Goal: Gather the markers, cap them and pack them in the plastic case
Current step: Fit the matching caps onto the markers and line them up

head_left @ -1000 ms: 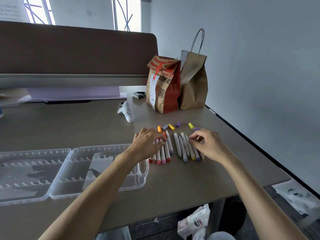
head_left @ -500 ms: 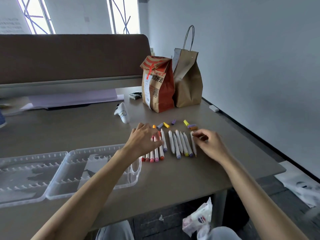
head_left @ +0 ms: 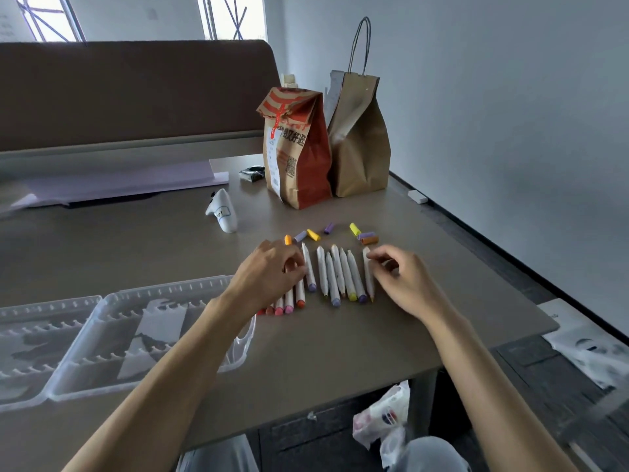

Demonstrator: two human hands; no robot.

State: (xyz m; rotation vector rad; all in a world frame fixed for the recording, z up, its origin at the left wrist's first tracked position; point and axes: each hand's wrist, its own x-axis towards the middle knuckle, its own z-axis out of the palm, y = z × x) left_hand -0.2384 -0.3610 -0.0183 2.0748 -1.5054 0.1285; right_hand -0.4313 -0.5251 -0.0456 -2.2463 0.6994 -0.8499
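Item 1, markers [head_left: 341,274]: white barrels laid side by side in a row on the table [head_left: 340,349], coloured ends toward me, uncapped tips pointing away. Red, orange and pink ends at the left, purple and yellow at the right.

Item 2, loose caps [head_left: 313,234]: orange, lilac, yellow, purple and brown, scattered just beyond the marker tips.

Item 3, plastic case [head_left: 102,338]: clear, lying open in two halves at the left of the table, well short of the row's middle; its near corner sits beside the leftmost markers, under my left forearm.

Item 4, my left hand [head_left: 269,275]: palm down over the left group of markers, fingers bent; whether it grips any I cannot tell.

Item 5, my right hand [head_left: 406,282]: fingers curled, forefinger tip at the top of the rightmost marker; pinch or mere touch, I cannot tell.

Sundries at the far side: red-and-brown printed paper bag [head_left: 299,161], plain brown handled bag [head_left: 362,141] touching it, white handheld controller [head_left: 223,214]
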